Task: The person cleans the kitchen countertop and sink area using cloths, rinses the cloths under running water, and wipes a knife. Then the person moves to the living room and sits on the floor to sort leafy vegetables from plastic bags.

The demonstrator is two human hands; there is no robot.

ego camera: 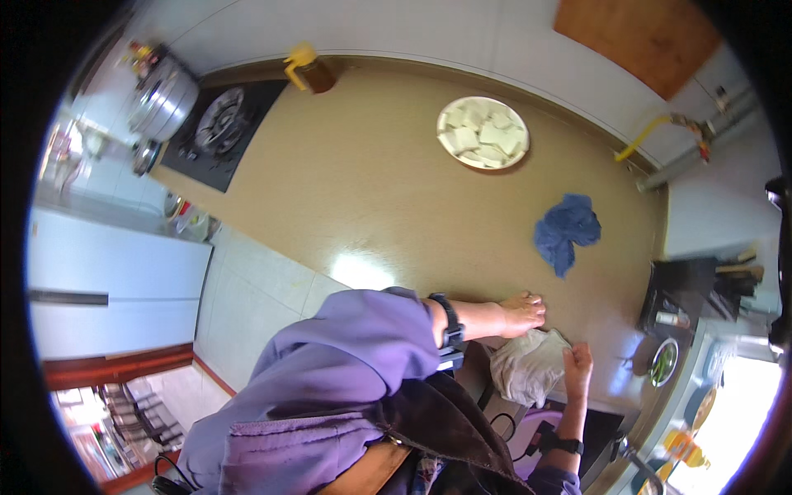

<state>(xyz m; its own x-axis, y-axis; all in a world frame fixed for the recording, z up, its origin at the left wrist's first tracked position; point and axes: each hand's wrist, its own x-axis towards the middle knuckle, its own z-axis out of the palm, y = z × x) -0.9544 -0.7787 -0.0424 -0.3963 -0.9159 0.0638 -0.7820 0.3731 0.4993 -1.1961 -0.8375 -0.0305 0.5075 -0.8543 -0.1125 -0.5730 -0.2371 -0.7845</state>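
A whitish cloth (526, 368) hangs in folds at the front edge of the countertop (371, 185). My left hand (523, 314) grips its upper edge, fingers curled, with a black band on the wrist. The right corner of the cloth is bunched in my right hand (578, 365), which is closed like a fist. Farther back on the counter lies a crumpled blue cloth (566, 232), touched by neither hand. Beyond it stands a round white plate (440, 124) heaped with white blocks that look like tofu (489, 133).
Below my right forearm are a purple basin (535, 427) and a faucet (640, 461). A bowl of green vegetables (664, 364) and a knife holder (684, 278) stand right. Far left are a gas stove (219, 127), a metal pot (164, 102) and a yellow-handled jug (317, 71).
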